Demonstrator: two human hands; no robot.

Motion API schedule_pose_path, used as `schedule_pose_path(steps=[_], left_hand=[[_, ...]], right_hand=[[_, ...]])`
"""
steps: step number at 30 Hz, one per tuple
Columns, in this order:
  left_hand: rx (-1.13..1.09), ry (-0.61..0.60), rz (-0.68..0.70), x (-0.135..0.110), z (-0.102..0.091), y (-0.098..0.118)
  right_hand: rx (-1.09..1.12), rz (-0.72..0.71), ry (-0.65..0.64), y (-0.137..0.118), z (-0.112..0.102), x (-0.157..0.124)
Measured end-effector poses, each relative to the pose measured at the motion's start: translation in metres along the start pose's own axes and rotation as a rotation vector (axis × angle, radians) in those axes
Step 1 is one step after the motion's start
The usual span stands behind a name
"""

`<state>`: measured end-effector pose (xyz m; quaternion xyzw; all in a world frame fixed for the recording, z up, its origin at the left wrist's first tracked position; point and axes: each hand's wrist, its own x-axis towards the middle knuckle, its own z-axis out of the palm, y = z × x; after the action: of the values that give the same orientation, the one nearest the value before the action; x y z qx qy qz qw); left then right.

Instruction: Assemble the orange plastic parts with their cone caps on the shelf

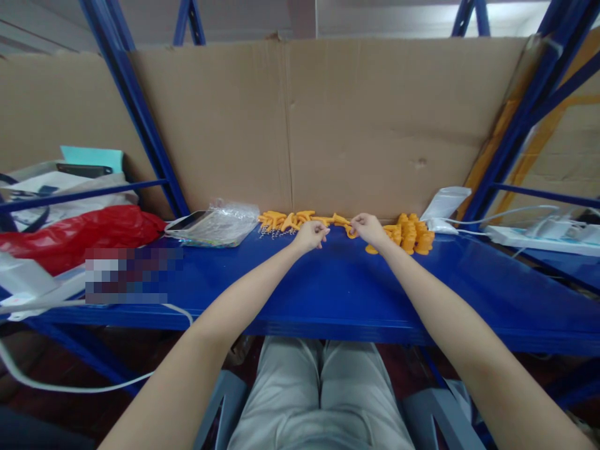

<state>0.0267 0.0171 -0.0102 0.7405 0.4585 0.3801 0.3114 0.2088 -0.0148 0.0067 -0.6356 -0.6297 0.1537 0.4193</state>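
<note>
My left hand point(313, 236) is over the back of the blue table, thumb and fingers pinched together; anything between them is too small to make out. Just behind it lies a pile of orange plastic pieces point(285, 220) with thin metal chains or wires point(276, 234) along its front. My right hand point(368, 228) is closed, its fingertips on a small orange plastic piece point(350, 231). Another orange piece point(340, 219) lies between the two hands. Right of my right hand, chunky orange plastic figures point(412, 234) stand bunched together, partly behind my wrist.
A cardboard sheet point(351, 125) walls off the back of the blue table point(328, 294). To the left are a clear plastic bag point(229, 225), a phone-like device point(190, 220) and a red bag point(94, 231). A white charger with cables point(440, 226) and a power strip point(544, 239) lie to the right.
</note>
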Motion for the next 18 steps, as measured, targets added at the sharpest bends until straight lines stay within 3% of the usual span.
schedule_pose_path(steps=[2, 4, 8, 18], left_hand=[[0.124, 0.018, -0.034, 0.008, -0.004, -0.006], [0.285, 0.034, -0.052, 0.016, -0.007, -0.013], [0.526, 0.029, -0.078, 0.026, -0.01, -0.022], [0.727, 0.021, -0.138, 0.034, -0.008, -0.013]], right_hand=[[-0.253, -0.116, 0.155, 0.006, -0.013, 0.004], [-0.418, -0.123, 0.205, 0.011, -0.022, 0.006], [-0.553, -0.086, 0.156, 0.013, -0.028, 0.005], [-0.637, -0.008, 0.154, 0.019, -0.037, 0.007]])
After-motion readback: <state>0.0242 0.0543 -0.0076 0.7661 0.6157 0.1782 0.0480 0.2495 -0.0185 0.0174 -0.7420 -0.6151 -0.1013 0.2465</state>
